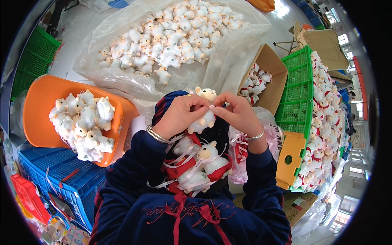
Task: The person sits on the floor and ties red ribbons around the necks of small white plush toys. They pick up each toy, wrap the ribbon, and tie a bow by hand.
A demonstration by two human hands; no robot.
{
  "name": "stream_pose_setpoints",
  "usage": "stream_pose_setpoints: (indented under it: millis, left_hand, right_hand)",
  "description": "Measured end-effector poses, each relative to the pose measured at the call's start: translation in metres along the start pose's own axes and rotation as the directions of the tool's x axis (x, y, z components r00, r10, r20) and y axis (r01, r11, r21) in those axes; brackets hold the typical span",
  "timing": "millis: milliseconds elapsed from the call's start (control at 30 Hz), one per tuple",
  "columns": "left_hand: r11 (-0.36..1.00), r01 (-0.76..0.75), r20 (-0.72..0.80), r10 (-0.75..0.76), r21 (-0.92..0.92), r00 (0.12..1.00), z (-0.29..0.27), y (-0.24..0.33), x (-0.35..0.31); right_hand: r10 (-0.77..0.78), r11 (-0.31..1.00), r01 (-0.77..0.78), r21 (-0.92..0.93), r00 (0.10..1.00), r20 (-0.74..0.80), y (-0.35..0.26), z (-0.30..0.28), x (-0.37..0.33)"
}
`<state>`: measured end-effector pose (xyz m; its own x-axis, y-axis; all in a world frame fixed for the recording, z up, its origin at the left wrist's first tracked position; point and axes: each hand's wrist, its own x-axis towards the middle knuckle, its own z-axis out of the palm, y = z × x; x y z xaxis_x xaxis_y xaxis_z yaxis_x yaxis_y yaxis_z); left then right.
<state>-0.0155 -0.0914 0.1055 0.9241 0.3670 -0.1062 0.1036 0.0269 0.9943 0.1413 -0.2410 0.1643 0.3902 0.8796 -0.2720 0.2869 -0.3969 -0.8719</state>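
Note:
In front of my chest, a small white plush sheep point(201, 124) faces up with its cream head point(206, 94) between my hands. My left hand point(179, 115) and my right hand point(240, 116) are both closed in a pinch at its neck, fingertips almost meeting over a thin pale ribbon point(211, 107). The toy's back is hidden. On my lap below lie more plush sheep point(195, 179) with red cloth pieces point(178, 167) and loose white printed ribbons point(188, 162) tangled over them.
An orange tub point(38, 118) of plush sheep stands at left on a blue crate point(61, 163). Ahead, a clear plastic sheet point(228, 53) bears a big heap of sheep point(175, 36). At right are a cardboard box point(271, 61), a green crate point(294, 90) and piled red-dressed toys point(322, 122).

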Motion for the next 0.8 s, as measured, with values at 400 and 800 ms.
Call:
stream_pose_setpoints:
  millis: [400,800]
  left_hand:
    - [0.993,-0.104,0.028,0.106,-0.050,0.994,0.005,-0.004,0.001]
    - [1.000,-0.027,0.026,0.027,-0.004,0.999,0.004,-0.006,0.004]
  right_hand:
    - [-0.057,0.996,0.061,0.065,0.997,-0.056,0.013,0.009,0.001]
    - [-0.057,0.977,0.064,0.204,0.997,-0.042,0.018,0.014,0.003]
